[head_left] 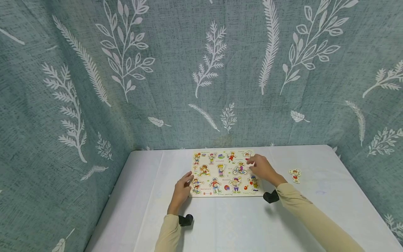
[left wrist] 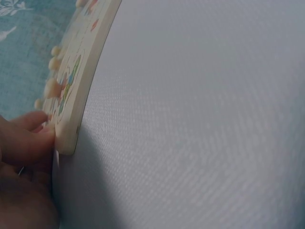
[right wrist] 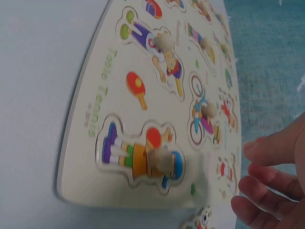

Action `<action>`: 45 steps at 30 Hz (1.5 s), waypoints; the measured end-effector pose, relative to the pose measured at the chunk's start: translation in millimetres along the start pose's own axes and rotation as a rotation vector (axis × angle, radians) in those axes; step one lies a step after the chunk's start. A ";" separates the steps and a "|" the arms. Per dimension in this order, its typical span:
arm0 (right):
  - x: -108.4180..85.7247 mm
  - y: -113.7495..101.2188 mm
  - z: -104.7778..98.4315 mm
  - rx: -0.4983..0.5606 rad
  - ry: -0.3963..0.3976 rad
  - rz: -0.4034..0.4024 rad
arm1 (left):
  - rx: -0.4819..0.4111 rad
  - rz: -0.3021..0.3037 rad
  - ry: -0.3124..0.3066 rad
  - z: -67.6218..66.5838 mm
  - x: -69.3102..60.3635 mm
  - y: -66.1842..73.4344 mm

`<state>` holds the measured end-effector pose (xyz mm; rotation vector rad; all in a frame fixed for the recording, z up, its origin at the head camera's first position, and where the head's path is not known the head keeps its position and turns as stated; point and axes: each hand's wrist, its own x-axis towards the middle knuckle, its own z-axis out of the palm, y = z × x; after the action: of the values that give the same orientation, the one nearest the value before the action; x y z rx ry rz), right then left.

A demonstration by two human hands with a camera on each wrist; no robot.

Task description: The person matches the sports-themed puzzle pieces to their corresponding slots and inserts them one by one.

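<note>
A wooden knobbed puzzle board [head_left: 226,190] printed with sports figures lies flat on the white table. My left hand [head_left: 182,190] touches its left edge, fingers extended; in the left wrist view the thumb [left wrist: 40,140] is against the board's corner. Over the board's far right side is my right hand [head_left: 262,167], thumb and fingers apart with nothing seen between them. It is near the tennis figure [right wrist: 224,174] at the edge and the cyclist piece [head_left: 240,169]. A loose figure piece [head_left: 295,175] lies on the table right of the board.
The white table [head_left: 226,224] extends around the board on the near, left and right sides. A green-grey leaf-patterned cloth [head_left: 176,77] hangs behind the table and along both sides. In the right wrist view, the table tennis piece [right wrist: 138,155] sits in the board's near right corner.
</note>
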<state>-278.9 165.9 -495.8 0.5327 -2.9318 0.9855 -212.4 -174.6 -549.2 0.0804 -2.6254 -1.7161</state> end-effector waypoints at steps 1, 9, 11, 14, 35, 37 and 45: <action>-0.5 1.1 -1.4 -0.004 0.000 0.007 | 0.002 -0.003 0.000 0.0 0.0 0.1; -11.0 13.2 -13.9 -0.011 0.021 -0.005 | 0.018 0.004 0.004 -0.1 -0.4 0.7; -13.8 15.9 -17.0 -0.008 0.033 -0.006 | 0.021 -0.002 0.005 0.0 -1.0 1.4; -17.2 20.1 -20.7 -0.012 0.044 -0.001 | 0.018 -0.014 0.005 0.7 -0.7 1.6; -37.6 46.6 -44.9 -0.072 0.068 0.026 | 0.020 -0.039 -0.003 -1.0 1.2 -2.6; -39.5 50.2 -47.2 -0.082 0.063 0.040 | 0.012 -0.030 -0.001 -0.8 1.2 -2.5; -49.4 61.6 -56.1 -0.095 0.065 0.090 | 0.028 0.000 0.011 1.5 1.5 -3.5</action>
<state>-257.8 260.4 -492.3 0.3620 -2.9494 0.8490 -213.8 -174.7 -553.1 0.0891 -2.6421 -1.6744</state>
